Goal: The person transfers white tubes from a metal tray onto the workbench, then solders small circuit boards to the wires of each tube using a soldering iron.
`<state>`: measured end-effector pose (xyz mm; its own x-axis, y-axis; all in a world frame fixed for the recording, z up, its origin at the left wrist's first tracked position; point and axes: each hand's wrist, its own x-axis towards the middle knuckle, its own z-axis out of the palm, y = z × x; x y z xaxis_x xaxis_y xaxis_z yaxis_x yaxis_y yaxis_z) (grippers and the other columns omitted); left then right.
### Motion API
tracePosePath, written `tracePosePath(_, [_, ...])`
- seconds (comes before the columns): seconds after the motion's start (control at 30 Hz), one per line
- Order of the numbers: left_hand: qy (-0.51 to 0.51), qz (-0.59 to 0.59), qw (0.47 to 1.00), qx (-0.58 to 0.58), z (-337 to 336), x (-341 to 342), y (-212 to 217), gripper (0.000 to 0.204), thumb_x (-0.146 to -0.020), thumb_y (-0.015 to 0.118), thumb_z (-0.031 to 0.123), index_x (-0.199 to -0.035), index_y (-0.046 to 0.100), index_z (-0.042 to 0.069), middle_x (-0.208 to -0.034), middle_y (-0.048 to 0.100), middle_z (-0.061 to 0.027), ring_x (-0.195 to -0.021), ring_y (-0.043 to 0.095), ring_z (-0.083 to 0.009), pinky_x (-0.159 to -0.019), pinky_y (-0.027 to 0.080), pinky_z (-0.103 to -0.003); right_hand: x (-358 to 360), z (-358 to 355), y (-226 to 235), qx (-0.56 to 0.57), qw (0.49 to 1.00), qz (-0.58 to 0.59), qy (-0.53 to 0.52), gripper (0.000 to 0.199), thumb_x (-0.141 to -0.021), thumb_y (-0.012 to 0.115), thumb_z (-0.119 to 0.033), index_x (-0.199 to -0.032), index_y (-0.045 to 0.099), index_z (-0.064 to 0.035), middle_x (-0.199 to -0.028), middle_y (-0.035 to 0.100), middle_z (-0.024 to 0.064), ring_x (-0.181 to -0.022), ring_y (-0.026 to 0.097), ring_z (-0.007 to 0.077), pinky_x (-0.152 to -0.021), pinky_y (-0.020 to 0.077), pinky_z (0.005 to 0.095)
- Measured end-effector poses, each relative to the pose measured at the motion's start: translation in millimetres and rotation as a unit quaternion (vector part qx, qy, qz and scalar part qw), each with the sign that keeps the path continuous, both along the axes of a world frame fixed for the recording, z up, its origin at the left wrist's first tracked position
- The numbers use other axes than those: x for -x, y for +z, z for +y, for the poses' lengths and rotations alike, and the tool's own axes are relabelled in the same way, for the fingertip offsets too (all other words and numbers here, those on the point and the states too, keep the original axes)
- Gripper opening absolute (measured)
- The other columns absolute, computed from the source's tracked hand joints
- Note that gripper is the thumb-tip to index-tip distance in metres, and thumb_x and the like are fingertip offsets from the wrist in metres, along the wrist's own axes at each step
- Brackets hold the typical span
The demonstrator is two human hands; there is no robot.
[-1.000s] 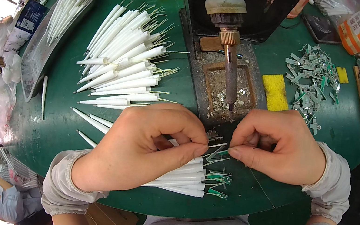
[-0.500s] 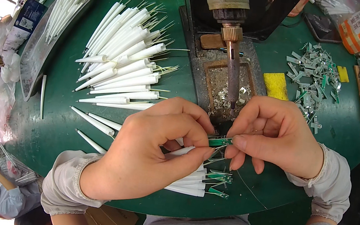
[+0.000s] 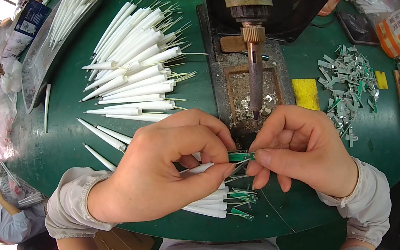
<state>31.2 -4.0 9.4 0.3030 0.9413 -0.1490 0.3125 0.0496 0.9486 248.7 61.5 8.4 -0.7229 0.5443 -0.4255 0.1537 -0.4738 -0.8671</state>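
Note:
My left hand (image 3: 162,163) is closed with thumb and forefinger around a white tapered tube (image 3: 197,169), mostly hidden by my fingers. A small green circuit board (image 3: 241,156) bridges the gap between my two hands. My right hand (image 3: 307,155) pinches the board's right end between thumb and fingertips. Just above it, the tip of a soldering iron (image 3: 255,76) points down over a tray of metal bits (image 3: 228,77). Below my fingers lie several white tubes (image 3: 208,207) with thin wires joined to green boards (image 3: 241,213).
A large pile of wired white tubes (image 3: 137,57) covers the table's left middle. Loose small boards (image 3: 350,86) are heaped at right, near a yellow sponge (image 3: 305,93). A clear tray (image 3: 35,73) holds more tubes. Co-workers (image 3: 13,216) sit along the left.
My hands keep almost the same pose and hold. The whole scene has shifted slightly to the left in the picture.

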Motion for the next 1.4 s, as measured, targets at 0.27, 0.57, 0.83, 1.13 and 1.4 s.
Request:
tracePosePath(0.27, [-0.001, 0.011, 1.0, -0.006, -1.9, 0.4, -0.4, 0.007, -0.077, 0.067, -0.004, -0.081, 0.062, -0.002, -0.103, 0.057, -0.0129, -0.088, 0.059, -0.0123, -0.07, 0.053, -0.022, 0.6, -0.4, -0.5, 0.005, 1.0, -0.001, 0.004, 0.01, -0.087, 0.061, -0.008, -0.092, 0.055, -0.0019, -0.082, 0.067, 0.0077, -0.069, 0.066, 0.0116, -0.046, 0.0447, 0.019])
tracePosePath(0.57, [0.042, -0.062, 0.996, 0.048, -1.8, -3.1, 2.5, 0.005, -0.08, 0.065, -0.006, -0.081, 0.061, -0.004, -0.099, 0.061, -0.0144, -0.084, 0.06, -0.0126, -0.071, 0.052, -0.023, -0.8, 0.8, -3.6, 0.006, 1.0, 0.028, 0.004, 0.011, -0.088, 0.061, -0.009, -0.094, 0.055, -0.0018, -0.083, 0.067, 0.0079, -0.07, 0.066, 0.0118, -0.047, 0.0446, 0.0191])
tracePosePath(0.83, [0.051, -0.149, 0.985, 0.064, 5.4, -2.8, -2.1, 0.005, -0.082, 0.061, -0.009, -0.084, 0.058, -0.006, -0.1, 0.06, -0.016, -0.082, 0.062, -0.0137, -0.072, 0.052, -0.024, -0.5, 5.5, 2.0, -0.017, 0.999, 0.038, 0.007, 0.013, -0.088, 0.061, -0.008, -0.097, 0.055, -0.0018, -0.084, 0.067, 0.0091, -0.072, 0.067, 0.012, -0.047, 0.0452, 0.0191])
tracePosePath(1.13, [0.079, -0.18, 0.98, 0.031, 13.3, -4.2, -7.5, 0.005, -0.083, 0.06, -0.009, -0.084, 0.056, -0.006, -0.1, 0.059, -0.0156, -0.081, 0.062, -0.0147, -0.073, 0.053, -0.025, -1.9, -1.4, 4.3, -0.188, 0.981, -0.022, -0.034, 0.017, -0.088, 0.062, -0.008, -0.085, 0.045, -0.0037, -0.073, 0.064, 0.009, -0.057, 0.06, 0.0095, -0.046, 0.0423, 0.0179])
tracePosePath(1.4, [0.082, -0.174, 0.981, -0.036, 13.8, -7.9, -6.2, 0.007, -0.083, 0.059, -0.011, -0.084, 0.056, -0.005, -0.099, 0.059, -0.0154, -0.08, 0.061, -0.014, -0.073, 0.053, -0.026, 6.5, 1.0, 6.1, -0.105, 0.993, 0.003, -0.049, 0.018, -0.089, 0.062, -0.012, -0.085, 0.046, -0.0044, -0.07, 0.063, 0.0087, -0.051, 0.056, 0.0073, -0.041, 0.0376, 0.0163])
